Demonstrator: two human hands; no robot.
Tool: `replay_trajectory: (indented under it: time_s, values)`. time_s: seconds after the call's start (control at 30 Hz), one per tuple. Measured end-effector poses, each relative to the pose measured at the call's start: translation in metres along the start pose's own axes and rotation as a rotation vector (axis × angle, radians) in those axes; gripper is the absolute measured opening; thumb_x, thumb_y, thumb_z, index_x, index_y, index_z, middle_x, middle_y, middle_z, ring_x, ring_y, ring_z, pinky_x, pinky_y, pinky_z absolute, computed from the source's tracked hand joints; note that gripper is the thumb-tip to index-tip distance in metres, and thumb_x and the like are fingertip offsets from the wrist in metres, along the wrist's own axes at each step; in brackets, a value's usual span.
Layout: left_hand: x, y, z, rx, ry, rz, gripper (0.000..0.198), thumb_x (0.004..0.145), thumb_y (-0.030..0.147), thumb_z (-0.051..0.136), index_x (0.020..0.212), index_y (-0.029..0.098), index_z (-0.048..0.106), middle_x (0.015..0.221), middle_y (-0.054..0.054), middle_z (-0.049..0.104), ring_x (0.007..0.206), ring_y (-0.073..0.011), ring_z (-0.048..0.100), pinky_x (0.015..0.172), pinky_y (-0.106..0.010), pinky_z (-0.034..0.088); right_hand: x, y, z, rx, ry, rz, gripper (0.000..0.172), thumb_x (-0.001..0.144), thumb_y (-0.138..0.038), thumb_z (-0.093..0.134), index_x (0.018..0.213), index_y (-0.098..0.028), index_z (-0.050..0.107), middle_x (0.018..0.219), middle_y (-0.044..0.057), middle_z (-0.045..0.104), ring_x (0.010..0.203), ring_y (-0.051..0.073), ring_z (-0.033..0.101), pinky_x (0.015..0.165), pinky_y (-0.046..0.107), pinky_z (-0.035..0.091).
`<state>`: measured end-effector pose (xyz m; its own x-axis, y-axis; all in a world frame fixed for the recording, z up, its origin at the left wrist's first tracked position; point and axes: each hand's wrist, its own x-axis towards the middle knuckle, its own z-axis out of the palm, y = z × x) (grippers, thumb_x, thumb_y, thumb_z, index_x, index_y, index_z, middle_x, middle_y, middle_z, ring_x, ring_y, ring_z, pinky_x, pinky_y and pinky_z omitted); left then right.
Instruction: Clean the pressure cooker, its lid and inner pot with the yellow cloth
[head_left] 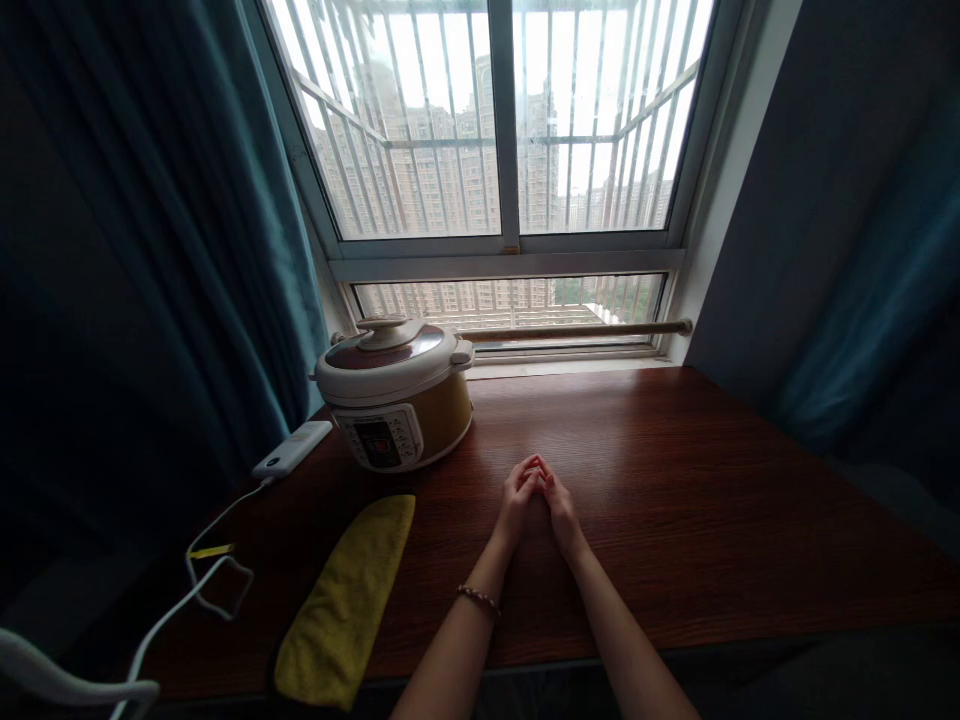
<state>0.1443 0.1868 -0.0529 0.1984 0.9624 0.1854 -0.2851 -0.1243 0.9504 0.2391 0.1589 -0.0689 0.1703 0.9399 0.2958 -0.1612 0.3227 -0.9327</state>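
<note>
My left hand [516, 499] and my right hand [561, 505] rest on the dark wooden table, meeting at the fingertips. Their fingers are stretched forward and slightly bent, with a gap between the palms. I see nothing held in either one. A beaded bracelet [478, 598] circles my left wrist. To the left of my hands, nearer the front edge, lies a folded yellow cloth [346, 605]. Behind the cloth stands an electric pressure cooker [397, 395], white and gold with its lid on and a control panel at the front.
A white power strip [292, 449] lies left of the cooker, and its white cable [169, 612] loops toward the near left. Beyond the wooden table [675, 500] is a barred window [510, 130] with a horizontal rail [577, 331]. Blue curtains [172, 200] hang at the sides.
</note>
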Motion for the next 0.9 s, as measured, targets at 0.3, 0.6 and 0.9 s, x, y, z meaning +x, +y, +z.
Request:
replay_trajectory:
  time_s: [0.3,0.6,0.9]
  values:
    - [0.0012,-0.0012,-0.0008,0.018,-0.007,0.005,0.045,0.074,0.039,0.063,0.112,0.015,0.06,0.113,-0.013,0.062,0.1,-0.0247,0.06,0.085,-0.035,0.047,-0.0003,-0.0003,0.0001,0.004,0.009,0.003,0.06,0.084,-0.059,0.041,0.129,-0.02,0.049,0.133,0.008,0.048,0.124,0.025,0.043,0.107,0.043,0.029]
    - [0.0008,-0.0023,-0.0005,0.038,-0.014,0.007,0.046,0.075,0.039,0.061,0.113,0.013,0.058,0.11,-0.014,0.063,0.102,-0.0255,0.059,0.088,-0.037,0.046,-0.0003,0.0,-0.0001,-0.011,0.016,0.006,0.062,0.084,-0.06,0.04,0.128,-0.018,0.049,0.132,0.009,0.049,0.122,0.025,0.044,0.106,0.043,0.03]
    - [0.0022,-0.0055,-0.0014,0.05,-0.006,0.012,0.046,0.074,0.04,0.061,0.112,0.014,0.059,0.111,-0.014,0.062,0.101,-0.0255,0.06,0.089,-0.037,0.046,-0.0004,0.0007,-0.0004,-0.002,0.024,0.014,0.063,0.083,-0.061,0.041,0.128,-0.017,0.05,0.132,0.009,0.049,0.123,0.025,0.043,0.107,0.042,0.029]
